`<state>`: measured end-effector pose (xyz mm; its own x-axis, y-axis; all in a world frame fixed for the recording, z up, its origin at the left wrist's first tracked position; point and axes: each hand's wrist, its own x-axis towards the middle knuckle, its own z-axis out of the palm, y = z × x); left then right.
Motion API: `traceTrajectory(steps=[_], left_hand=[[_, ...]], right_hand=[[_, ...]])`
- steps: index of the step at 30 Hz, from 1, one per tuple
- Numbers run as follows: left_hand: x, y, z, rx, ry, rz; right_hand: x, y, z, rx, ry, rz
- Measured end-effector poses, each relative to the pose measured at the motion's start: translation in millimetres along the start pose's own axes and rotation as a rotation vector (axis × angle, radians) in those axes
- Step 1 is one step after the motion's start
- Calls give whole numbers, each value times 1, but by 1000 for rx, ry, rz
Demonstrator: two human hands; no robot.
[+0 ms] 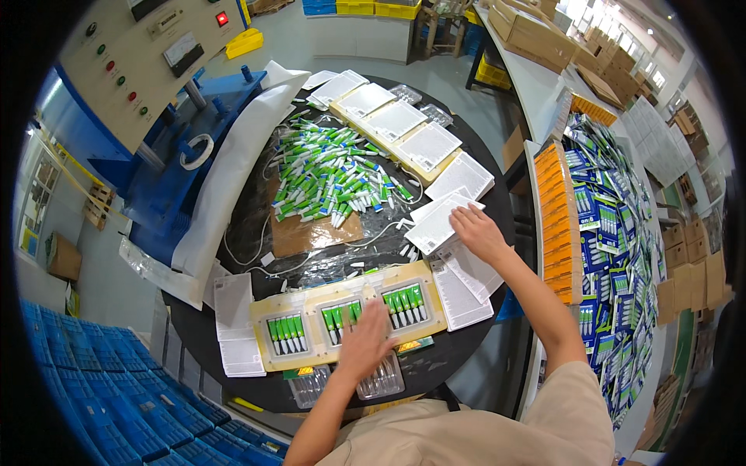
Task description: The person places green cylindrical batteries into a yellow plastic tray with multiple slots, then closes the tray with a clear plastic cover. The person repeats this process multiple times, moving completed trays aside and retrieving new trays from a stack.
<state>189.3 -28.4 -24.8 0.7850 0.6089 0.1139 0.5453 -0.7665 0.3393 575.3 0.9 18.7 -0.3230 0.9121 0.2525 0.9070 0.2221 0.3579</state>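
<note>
In front of me lies a cream tray board with three clear blister pockets. Small green-and-white tubes stand in rows in the pockets. My left hand is over the middle and right pockets, its fingers smeared by motion; whether it holds anything cannot be made out. To the right, my right hand rests on a stack of white printed cards, fingers stretched over the top card and thumb hidden. More white cards lie fanned beside the board's right end.
A heap of green-and-white tubes covers the black round table's middle. Behind it, another cream board carries white cards. A blue press machine stands left. Finished blister packs fill an orange-edged box at right. Blue crates sit lower left.
</note>
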Motion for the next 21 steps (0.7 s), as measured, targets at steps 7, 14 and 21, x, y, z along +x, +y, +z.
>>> traceTrajectory(steps=[7, 14, 21], left_hand=[[-141, -130, -78, 175, 378, -649], [-159, -117, -69, 129, 457, -558], [-155, -92, -55, 152, 393, -473]], right_hand=[[-30, -135, -113, 154, 174, 327], [-31, -247, -72, 177, -114, 343], [-35, -275, -56, 166, -101, 418]])
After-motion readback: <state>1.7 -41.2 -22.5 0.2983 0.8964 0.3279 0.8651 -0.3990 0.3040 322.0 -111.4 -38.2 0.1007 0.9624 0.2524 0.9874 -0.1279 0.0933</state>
